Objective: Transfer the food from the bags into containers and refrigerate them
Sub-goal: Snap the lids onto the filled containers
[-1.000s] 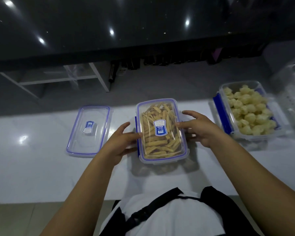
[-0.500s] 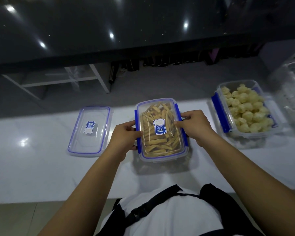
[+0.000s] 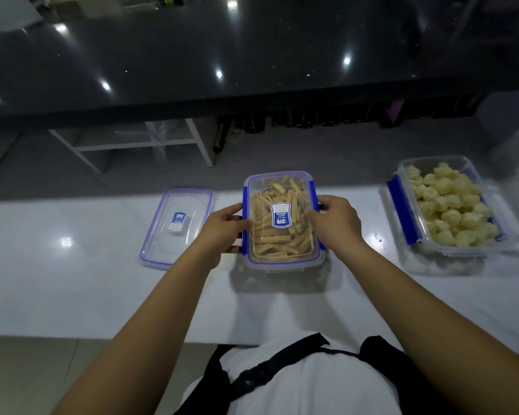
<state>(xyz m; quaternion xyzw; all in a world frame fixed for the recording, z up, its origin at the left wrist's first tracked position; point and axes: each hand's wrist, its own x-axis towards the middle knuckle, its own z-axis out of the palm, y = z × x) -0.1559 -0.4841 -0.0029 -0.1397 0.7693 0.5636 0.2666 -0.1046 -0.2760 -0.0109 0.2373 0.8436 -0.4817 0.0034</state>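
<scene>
Lidded container of sticks (image 3: 282, 218) sits mid-bench (image 3: 72, 295), long axis pointing away from the person. Left hand (image 3: 226, 227) and right hand (image 3: 334, 220) clamp its long sides, grip closed on the blue side latches. Spare lid (image 3: 177, 226) lies left of it, open container (image 3: 450, 205) right.

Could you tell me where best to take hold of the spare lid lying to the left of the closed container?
Probably by the long edges of the spare lid, fingers coming from above and pinching across its narrow width; it lies flat on the white counter, both sides clear.
</scene>
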